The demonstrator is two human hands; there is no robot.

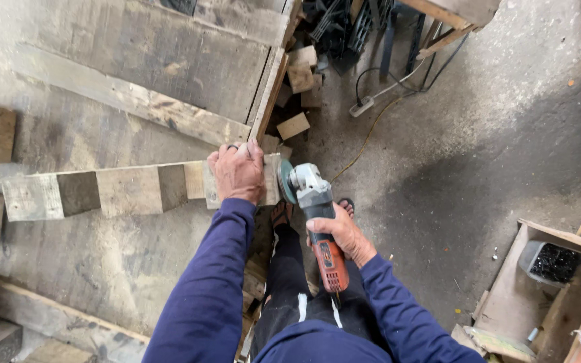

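one grinder (314, 215) right of plank (136, 190)

A single head-worn camera looks steeply down from standing height past the wearer's blue sleeves to hands at arm's reach, a weathered grey wooden workbench (136, 101) filling the left, dusty grey concrete floor (492, 134) the right.
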